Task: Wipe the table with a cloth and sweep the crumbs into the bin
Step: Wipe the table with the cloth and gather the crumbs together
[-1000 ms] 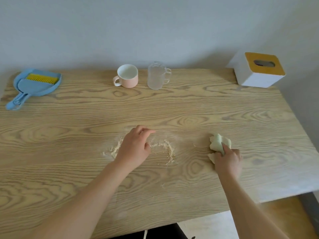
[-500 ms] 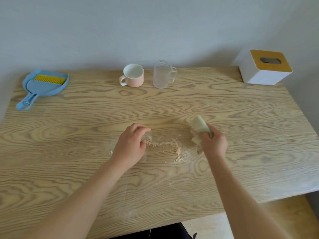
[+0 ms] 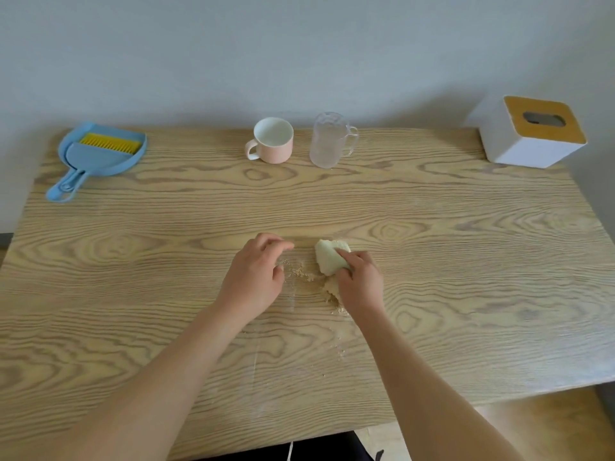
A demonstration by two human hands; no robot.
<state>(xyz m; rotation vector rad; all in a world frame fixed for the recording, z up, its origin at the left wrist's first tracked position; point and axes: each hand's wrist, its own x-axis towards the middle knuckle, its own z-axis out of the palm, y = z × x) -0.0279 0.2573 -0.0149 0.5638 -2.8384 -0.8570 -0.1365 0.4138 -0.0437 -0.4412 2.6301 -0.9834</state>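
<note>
worktop (image 3: 466,261): pale wood grain, smooth, matt. cloth (image 3: 327,259): soft pale fabric, crumpled. crumbs (image 3: 301,272): dry, gritty. dustpan (image 3: 100,158): smooth blue plastic. mug (image 3: 274,143): glossy ceramic. glass (image 3: 327,143): clear, textured. box (image 3: 529,134): matt white, wood-look top.

Soft, even daylight, fairly bright, with no hard glare. The wooden surface (image 3: 466,261) carries a faint pale sheen at lower centre. A diffuse shadow falls on the wall (image 3: 299,44) just left of the white box (image 3: 529,134). The wall dims toward the upper corners. The surface's edges bow with wide-angle distortion. The forearms (image 3: 159,377) at the bottom look slightly soft.
</note>
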